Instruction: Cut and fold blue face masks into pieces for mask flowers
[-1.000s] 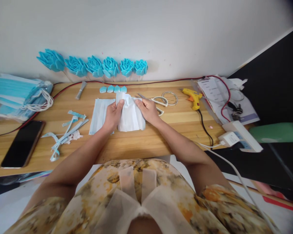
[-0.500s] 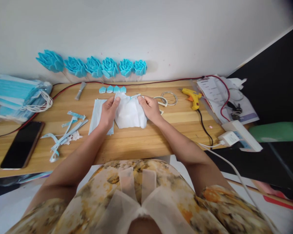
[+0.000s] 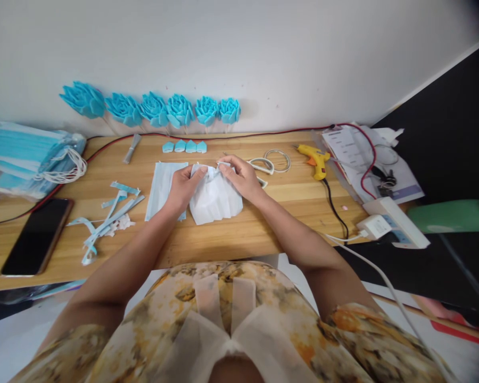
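Left hand (image 3: 187, 183): thumb and fingers nearly closed, pinching the white sheet near its top-left corner; fingertips behind it are hidden from me.
Right hand (image 3: 242, 180): same narrow pinch, thumb on the top edge, right of middle.
White sheet (image 3: 216, 203): strung between both hands above the wooden tabletop (image 3: 207, 243); top edge bunched, lower part spread. I can't tell if its lower edge touches wood.
Sheet feel: I'd judge it very light, limp, not slippery, easy to crease, could tear if yanked.
Sheet hold: I'd take the top edge near the corners, light thumb pressure, mild tension.
Pale-blue sheet (image 3: 158, 187): flat, just left, partly covered by the left hand from my view.
Scissors (image 3: 265, 166): handles show just beyond the right hand.
Blue pieces (image 3: 186, 147): four, in a row beyond the sheet.
Glue gun (image 3: 316, 159): well apart, off right.
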`<action>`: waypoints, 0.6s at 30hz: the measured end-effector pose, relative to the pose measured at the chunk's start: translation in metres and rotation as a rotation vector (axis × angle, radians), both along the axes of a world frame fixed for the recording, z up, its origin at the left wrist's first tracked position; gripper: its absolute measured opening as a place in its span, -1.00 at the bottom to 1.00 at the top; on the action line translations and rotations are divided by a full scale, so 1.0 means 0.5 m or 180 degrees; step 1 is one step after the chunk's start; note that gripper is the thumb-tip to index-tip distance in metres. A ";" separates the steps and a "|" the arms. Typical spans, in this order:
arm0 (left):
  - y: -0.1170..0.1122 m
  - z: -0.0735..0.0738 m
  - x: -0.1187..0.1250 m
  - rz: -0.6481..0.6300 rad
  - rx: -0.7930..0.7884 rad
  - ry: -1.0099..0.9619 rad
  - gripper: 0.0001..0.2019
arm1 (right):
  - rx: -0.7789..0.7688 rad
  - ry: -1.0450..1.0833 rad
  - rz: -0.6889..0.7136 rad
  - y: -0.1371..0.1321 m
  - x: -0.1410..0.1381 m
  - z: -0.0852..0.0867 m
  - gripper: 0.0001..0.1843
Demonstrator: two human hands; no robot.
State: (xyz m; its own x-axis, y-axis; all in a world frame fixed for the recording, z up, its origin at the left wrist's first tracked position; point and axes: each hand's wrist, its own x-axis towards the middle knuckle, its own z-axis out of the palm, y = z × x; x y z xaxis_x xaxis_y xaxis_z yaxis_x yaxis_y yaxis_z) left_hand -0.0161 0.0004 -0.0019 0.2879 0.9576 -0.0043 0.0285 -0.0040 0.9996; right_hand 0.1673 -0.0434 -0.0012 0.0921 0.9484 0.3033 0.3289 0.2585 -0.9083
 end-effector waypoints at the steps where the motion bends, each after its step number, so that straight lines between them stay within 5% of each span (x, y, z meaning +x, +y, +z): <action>1: 0.000 -0.001 0.000 -0.0046 0.0025 0.0060 -0.53 | -0.0010 -0.0008 -0.0044 0.001 0.000 -0.002 -0.57; 18: -0.001 0.001 -0.001 -0.0249 0.0370 0.0176 -0.40 | -0.0124 -0.0276 -0.0079 0.003 -0.005 -0.003 -0.48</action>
State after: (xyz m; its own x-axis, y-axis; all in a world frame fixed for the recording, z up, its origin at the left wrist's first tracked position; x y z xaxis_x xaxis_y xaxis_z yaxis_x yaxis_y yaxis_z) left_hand -0.0167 0.0000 -0.0012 0.3641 0.9273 0.0873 0.0786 -0.1240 0.9892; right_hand 0.1650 -0.0420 -0.0024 0.0906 0.9574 0.2741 0.4124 0.2144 -0.8854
